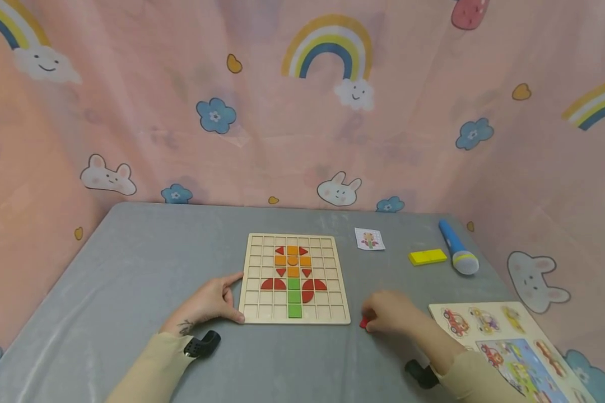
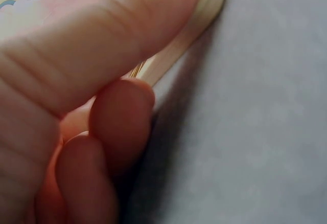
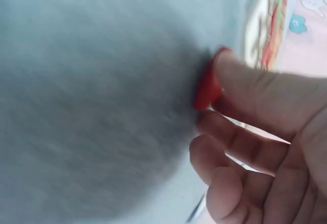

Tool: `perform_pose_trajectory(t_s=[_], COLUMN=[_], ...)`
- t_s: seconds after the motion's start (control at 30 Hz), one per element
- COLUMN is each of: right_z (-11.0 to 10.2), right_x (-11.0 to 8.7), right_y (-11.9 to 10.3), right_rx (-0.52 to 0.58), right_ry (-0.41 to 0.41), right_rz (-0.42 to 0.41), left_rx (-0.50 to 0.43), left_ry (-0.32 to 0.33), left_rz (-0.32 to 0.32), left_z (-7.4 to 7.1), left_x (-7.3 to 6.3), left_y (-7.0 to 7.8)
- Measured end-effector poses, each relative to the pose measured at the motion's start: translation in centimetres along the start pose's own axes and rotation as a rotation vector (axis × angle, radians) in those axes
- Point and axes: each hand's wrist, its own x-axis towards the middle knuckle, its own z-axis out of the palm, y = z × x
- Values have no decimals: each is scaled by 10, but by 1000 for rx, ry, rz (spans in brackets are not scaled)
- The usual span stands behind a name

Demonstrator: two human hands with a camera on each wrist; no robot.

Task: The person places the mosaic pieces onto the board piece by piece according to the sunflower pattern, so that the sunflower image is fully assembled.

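Note:
A square wooden grid board (image 1: 325, 261) lies on the table. On it, orange squares (image 1: 293, 272), green squares (image 1: 294, 310), small red triangles (image 1: 307, 272) and red quarter-round pieces (image 1: 267, 284) form a flower. At the board's left side, the left hand (image 1: 209, 302) touches the edge with its forefinger and the near corner with its thumb (image 2: 127, 35); its other fingers are bent beneath. To the right of the board, low over the table, the right hand (image 1: 390, 312) pinches a small red piece (image 3: 208, 87) between thumb and forefinger. Fingers hide part of the red piece.
A small pattern card (image 1: 370, 239) showing a flower lies behind the board to the right. Farther right are a yellow block (image 1: 427, 257) and a blue toy microphone (image 1: 456, 246). A wooden picture puzzle (image 1: 484, 330) lies beside the right forearm. Pink printed cloth surrounds the grey table (image 1: 171, 240).

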Motion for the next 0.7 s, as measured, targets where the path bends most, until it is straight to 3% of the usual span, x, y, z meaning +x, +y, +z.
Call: perform_pose_trajectory(t_s=[0.23,0.43,0.53,0.7], right_z=[8,-3,-12,-15], right_x=[-5,-1,12,40], right_y=[-2,-6,-21,-63], right_rx=[90,371,507,603], right_ry=[12,-47,-45,59], right_rz=[59,-58,-79,-9], left_rx=[5,11,7,3], left_ry=[6,-2,0,-5], left_rz=[6,4,1,3], left_z=[-1,-1,-1,0], left_x=[0,0,-1,-1], left_y=[1,1,1,0])
